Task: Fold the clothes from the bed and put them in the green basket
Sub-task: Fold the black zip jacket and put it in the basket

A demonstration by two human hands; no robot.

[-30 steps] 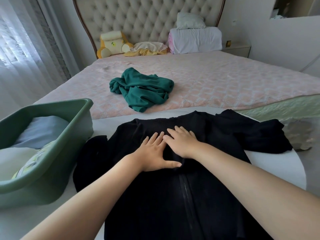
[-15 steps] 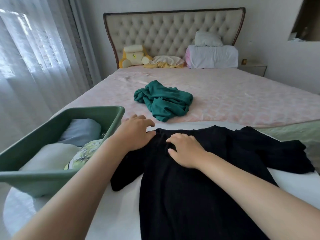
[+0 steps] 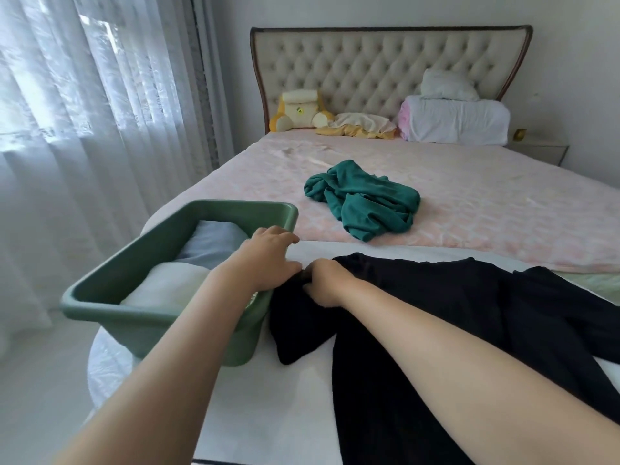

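Head view records your hands moved from the chest of the black top (image 3: 436, 313) to its shoulder at nine o'clock, beside the green basket (image 3: 141, 325): right hand (image 3: 327, 281) grasps the cloth, left hand (image 3: 268, 260) is curled, hold indeterminable; top lies flat, sleeve fold apparently starting.

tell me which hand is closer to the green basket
Left. The left hand is over the side wall of the green basket; the right hand grips the black garment just beside it.
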